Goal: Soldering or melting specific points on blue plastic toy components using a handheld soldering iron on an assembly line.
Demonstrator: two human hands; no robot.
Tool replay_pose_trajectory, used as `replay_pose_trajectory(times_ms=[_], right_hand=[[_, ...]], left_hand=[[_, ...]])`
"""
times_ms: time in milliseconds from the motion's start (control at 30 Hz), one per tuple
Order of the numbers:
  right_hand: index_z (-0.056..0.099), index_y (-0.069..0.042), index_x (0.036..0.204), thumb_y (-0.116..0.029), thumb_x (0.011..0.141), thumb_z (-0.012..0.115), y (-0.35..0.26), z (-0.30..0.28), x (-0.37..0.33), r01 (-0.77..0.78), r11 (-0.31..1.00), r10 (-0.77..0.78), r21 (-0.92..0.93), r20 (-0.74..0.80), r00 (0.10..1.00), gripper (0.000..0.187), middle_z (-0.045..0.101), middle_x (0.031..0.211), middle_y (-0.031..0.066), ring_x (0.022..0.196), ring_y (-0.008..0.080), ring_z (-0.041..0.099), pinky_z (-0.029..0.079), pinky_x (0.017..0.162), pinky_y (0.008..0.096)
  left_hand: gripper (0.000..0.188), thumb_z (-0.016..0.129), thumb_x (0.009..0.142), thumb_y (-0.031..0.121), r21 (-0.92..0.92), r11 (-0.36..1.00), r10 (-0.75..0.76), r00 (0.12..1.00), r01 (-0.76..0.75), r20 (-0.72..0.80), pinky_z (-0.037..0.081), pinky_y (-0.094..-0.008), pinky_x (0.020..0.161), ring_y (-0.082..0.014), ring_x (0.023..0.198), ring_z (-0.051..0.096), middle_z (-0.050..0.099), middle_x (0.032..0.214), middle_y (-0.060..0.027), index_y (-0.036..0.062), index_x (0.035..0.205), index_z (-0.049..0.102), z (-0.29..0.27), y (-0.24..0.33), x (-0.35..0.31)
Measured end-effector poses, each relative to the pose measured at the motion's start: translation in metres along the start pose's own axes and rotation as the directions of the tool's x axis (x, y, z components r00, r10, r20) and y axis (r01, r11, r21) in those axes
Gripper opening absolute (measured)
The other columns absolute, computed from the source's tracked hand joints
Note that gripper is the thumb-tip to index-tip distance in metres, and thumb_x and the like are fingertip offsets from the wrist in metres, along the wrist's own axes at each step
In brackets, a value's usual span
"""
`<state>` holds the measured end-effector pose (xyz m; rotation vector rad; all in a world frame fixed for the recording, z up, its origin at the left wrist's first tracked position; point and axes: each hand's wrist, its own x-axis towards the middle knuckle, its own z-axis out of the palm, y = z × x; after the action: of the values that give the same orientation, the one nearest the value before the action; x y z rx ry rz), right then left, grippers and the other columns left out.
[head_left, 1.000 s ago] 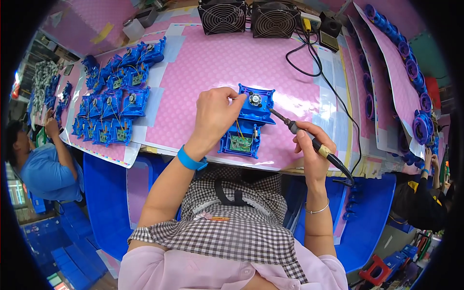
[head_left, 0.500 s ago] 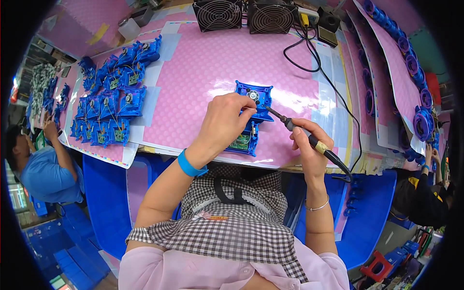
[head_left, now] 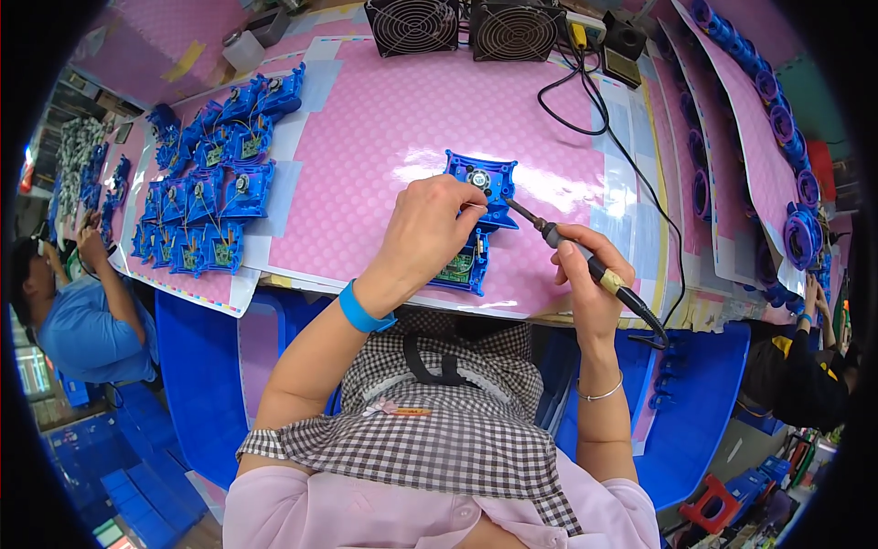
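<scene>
In front of me on the table lies a blue plastic housing (head_left: pixel 498 170) with a round silver speaker (head_left: pixel 478 179) in it. Nearer me, joined or lying against it, a second blue part holds a green circuit board (head_left: pixel 455 269). My left hand (head_left: pixel 425 224) is over the housing's left side, thumb and forefinger pinched on a thin pale wire (head_left: pixel 473 207). My right hand (head_left: pixel 593 274) grips a soldering iron (head_left: pixel 554 236) like a pen. Its tip is at the housing's right side, by the speaker; whether it touches is too small to tell.
Several blue housings with boards and wires (head_left: pixel 201 192) stand in rows at the left. Two black fans (head_left: pixel 413 27) sit at the back. The iron's black cord (head_left: pixel 675 242) runs along the right. Blue bins (head_left: pixel 690 412) are below the table edge. People work at both sides.
The soldering iron's tip has shifted very slightly up at the housing's right side. My left hand keeps its pinch in nearly the same place.
</scene>
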<state>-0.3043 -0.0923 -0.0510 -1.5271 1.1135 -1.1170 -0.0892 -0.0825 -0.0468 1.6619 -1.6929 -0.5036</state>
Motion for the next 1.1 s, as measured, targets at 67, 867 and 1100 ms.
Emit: replay_pose_trajectory(times_ms=[67, 867, 1100], right_hand=[[0.067, 0.005, 0.104, -0.006, 0.088, 0.063, 0.000, 0.000, -0.001, -0.007, 1.000, 0.007, -0.005, 0.003, 1.000, 0.020, 0.066, 0.075, 0.0091, 0.058, 0.0095, 0.057, 0.043, 0.051, 0.0205], [0.065, 0.006, 0.106, -0.006, 0.088, 0.062, -0.010, -0.001, -0.005, -0.041, 0.997, 0.044, 0.063, -0.058, 0.997, 0.021, 0.065, 0.073, 0.0092, 0.057, 0.0103, 0.056, 0.043, 0.052, 0.0214], [0.067, 0.002, 0.104, -0.007, 0.087, 0.064, -0.008, -0.004, -0.006, 0.036, 0.993, -0.017, 0.112, -0.167, 0.986, 0.019, 0.066, 0.075, 0.0084, 0.059, 0.0074, 0.058, 0.044, 0.052, 0.0195]], left_hand=[[0.011, 0.068, 0.079, 0.011, -0.021, 1.000, -0.005, 1.000, 0.005, -0.005, 0.050, -0.0419, 0.069, -0.0323, 0.077, 0.065, 0.068, 0.082, -0.0159, 0.0020, 0.084, 0.071, 0.000, 0.001, 0.000], [0.012, 0.065, 0.079, 0.011, 0.010, 1.000, 0.001, 1.000, -0.001, -0.007, 0.050, -0.0437, 0.071, -0.0338, 0.076, 0.064, 0.066, 0.080, -0.0169, 0.0014, 0.083, 0.071, 0.001, 0.000, 0.000], [0.012, 0.064, 0.078, 0.011, 0.024, 1.000, 0.004, 1.000, -0.004, -0.003, 0.050, -0.0443, 0.071, -0.0347, 0.076, 0.064, 0.066, 0.080, -0.0172, 0.0022, 0.082, 0.071, 0.000, 0.000, 0.001]])
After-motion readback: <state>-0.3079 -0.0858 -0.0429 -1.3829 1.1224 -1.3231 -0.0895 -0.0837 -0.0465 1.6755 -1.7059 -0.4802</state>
